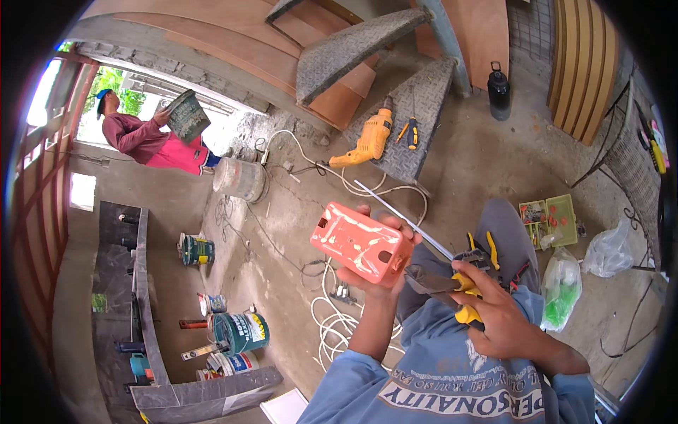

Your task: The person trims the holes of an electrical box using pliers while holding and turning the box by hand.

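The left hand [373, 284] grips an orange, white-smeared, rectangular plastic box [362, 242]; at its four o'clock, the right hand [498, 304] clasps yellow-handled, grey metal pliers [432, 281].

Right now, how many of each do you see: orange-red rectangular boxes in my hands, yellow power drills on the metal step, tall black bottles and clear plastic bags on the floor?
Orange-red rectangular box, in left hand: 1
Yellow power drill: 1
Tall black bottle: 1
Clear plastic bags: 2
Total: 5
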Tool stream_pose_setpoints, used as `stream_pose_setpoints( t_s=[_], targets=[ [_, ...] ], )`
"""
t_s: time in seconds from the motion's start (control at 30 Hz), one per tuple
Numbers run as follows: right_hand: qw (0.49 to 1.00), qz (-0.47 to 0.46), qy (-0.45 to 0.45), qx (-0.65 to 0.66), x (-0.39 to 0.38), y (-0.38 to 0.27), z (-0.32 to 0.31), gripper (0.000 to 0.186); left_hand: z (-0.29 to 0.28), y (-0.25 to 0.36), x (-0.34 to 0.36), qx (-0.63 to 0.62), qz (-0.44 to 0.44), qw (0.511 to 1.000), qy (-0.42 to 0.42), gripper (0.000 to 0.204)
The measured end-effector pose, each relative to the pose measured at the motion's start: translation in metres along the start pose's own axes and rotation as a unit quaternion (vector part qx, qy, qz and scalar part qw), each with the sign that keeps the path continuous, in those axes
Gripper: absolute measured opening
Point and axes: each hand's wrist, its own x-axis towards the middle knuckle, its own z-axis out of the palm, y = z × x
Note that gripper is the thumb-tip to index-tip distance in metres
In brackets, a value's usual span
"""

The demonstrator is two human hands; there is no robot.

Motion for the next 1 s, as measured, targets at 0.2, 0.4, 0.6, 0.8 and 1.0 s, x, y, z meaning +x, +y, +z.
stream_pose_setpoints(
  t_s=[0.2, 0.4, 0.6, 0.8, 1.0],
  targets=[
    [0.999, -0.028, -0.018, -0.002, 0.010, 0.000, 0.001, 0.059, 0.005, -0.006, -0.003, -0.023, 0.006, 1.000, -0.006, 0.091],
    [0.999, -0.031, -0.022, 0.008, 0.013, 0.002, 0.003, 0.062, 0.003, -0.008, -0.001, -0.058, 0.008, 0.998, -0.027, 0.092],
    [0.997, -0.062, -0.001, 0.037, 0.019, 0.000, 0.004, 0.061, 0.000, -0.008, 0.002, -0.069, -0.003, 0.995, -0.068, 0.095],
    [0.996, -0.083, 0.029, 0.032, 0.015, 0.009, 0.006, 0.043, 0.006, -0.008, 0.004, -0.054, -0.014, 0.996, -0.073, 0.096],
    [0.997, -0.047, 0.021, 0.062, -0.003, 0.022, 0.026, 0.027, -0.003, 0.000, 0.007, 0.032, -0.047, 0.989, -0.140, 0.101]
  ],
)
